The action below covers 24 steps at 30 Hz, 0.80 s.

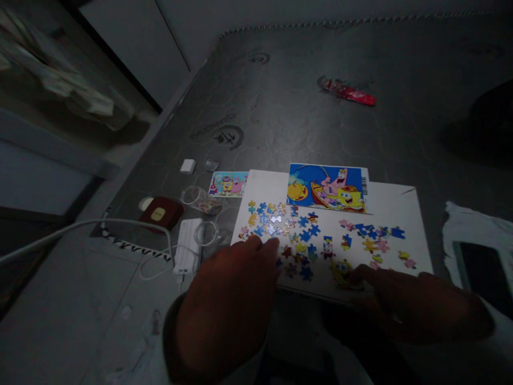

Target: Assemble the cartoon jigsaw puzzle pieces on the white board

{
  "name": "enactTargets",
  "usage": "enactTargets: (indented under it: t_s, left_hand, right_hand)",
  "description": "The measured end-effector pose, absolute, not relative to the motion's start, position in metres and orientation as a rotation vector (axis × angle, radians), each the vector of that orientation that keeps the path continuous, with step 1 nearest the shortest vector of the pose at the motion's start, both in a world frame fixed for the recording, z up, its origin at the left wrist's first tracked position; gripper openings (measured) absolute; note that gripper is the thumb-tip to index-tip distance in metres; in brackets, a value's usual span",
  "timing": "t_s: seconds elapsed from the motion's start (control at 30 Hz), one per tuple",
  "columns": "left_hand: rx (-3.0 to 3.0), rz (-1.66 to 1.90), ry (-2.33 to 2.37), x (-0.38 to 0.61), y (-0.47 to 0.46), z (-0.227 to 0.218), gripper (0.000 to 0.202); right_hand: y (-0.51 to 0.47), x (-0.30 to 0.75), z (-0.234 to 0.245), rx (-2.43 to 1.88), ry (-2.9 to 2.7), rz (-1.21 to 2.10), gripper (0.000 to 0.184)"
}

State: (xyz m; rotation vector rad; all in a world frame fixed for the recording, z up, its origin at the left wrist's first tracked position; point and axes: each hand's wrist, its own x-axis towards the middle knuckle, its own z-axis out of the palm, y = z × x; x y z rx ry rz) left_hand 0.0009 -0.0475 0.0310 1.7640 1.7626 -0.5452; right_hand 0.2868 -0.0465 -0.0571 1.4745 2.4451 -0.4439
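**Both hands down on puzzle board, pieces loose, light poor**

Left hand [228, 299] low over near-left edge of white board [401, 198], fingertips [266, 245] down among loose puzzle pieces [304, 235]. Seen from the back only, so cannot tell whether grip is closed on a piece or just pressing. Right hand [417, 305] at near-right edge, index finger [366, 274] stretched out, tip touching yellow joined cluster [340, 270]. No grip taken there, nothing held, other fingers folded.

Pieces spread across middle of board: blue, yellow, pink, mostly single. Smaller group [377, 238] apart to the right. Reference picture [326, 187] flat at far edge of board. Smaller picture card [228, 184] just off board on the left. Board flat on grey mat [300, 107].

Left of board: white power bank [187, 246] with cable [80, 227], clear bag [200, 200], red case [158, 211]. Far off: red wrapper [348, 92]. Right: phone [481, 267] on white cloth [465, 224].

Risks, judged from layout:
- Left palm and wrist close above near-edge pieces, so a sweep or drag likely to push some off the board onto the dark mat. Hard to find again in this light.
- Press from the right index off-centre on the cluster likely to tilt or split joined pieces.
- Board unanchored, hands on its near edge, so a slide would scatter the lot.
- Colours dim, so wrong piece picked easily.
- Cable loop close to left sleeve, a possible snag.
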Motion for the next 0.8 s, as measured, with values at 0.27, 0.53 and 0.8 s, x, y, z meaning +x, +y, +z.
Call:
enactTargets:
  t_s: [0.27,0.53,0.8]
  left_hand:
    - [1.710,-0.542,1.869,-0.012,-0.042,0.028,0.043]
    - [1.690,-0.572,1.846,-0.017,-0.035,0.026,0.031]
    - [1.708,-0.562,1.772,-0.011,-0.024,0.021,0.034]
  right_hand:
    - [-0.044,0.292,-0.060,1.498,2.405,-0.516,0.020]
    - [-0.045,0.283,-0.052,1.488,2.406,-0.477,0.019]
    - [-0.044,0.277,-0.040,1.477,2.391,-0.454,0.020]
